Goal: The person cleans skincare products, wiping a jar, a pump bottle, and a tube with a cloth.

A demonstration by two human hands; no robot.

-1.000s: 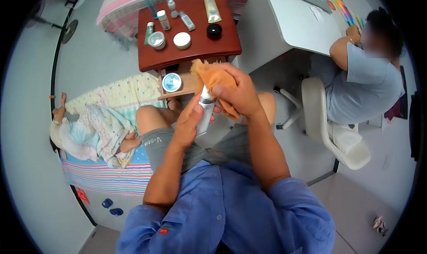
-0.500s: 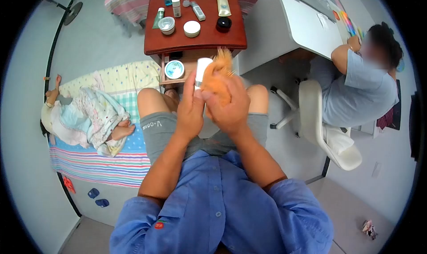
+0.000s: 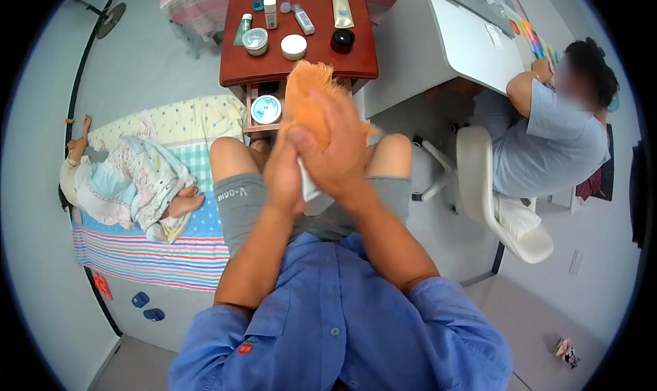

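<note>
Above my lap, my left hand [image 3: 282,175] is closed around a white bottle [image 3: 308,183], whose lower end shows below the palms. My right hand [image 3: 337,148] presses an orange cloth [image 3: 305,103] with a fringed edge over the bottle's other end, fingers pointing away from me. Most of the bottle is hidden by the cloth and hands. Just beyond them, the partly open drawer of a red-brown nightstand [image 3: 301,71] holds a round tub with a blue-and-white lid [image 3: 265,109].
On the nightstand stand a white jar [image 3: 293,47], a black jar [image 3: 342,40], a cream tube [image 3: 342,9] and several small bottles. To the right, a person [image 3: 547,141] sits at a white desk [image 3: 472,49]. Another person lies under a blanket [image 3: 147,179] on the floor mat at left.
The bottle has turned so its white end points down toward me. My right hand and the orange cloth have shifted left over its upper end.
</note>
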